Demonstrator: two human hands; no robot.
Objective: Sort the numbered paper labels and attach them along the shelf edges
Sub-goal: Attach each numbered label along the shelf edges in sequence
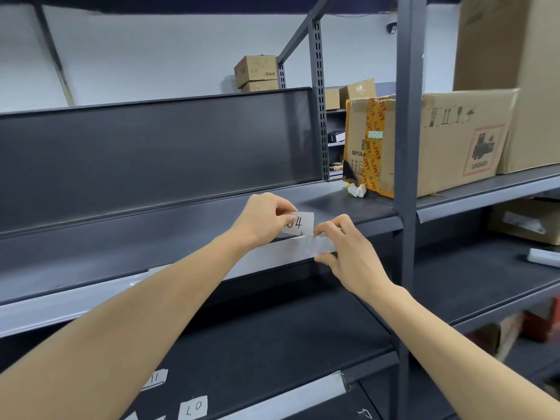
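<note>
A white paper label with "04" written on it stands just above the clear plastic strip along the front edge of the grey shelf. My left hand pinches the label's left end. My right hand touches the label's lower right corner with thumb and forefinger, its other fingers curled under the strip. On the shelf below lie more labels, one marked "11" and one marked "07" upside down.
A taped cardboard box stands on the same shelf to the right, behind a grey upright post. A crumpled white paper lies by the box. More boxes sit at the back and far right.
</note>
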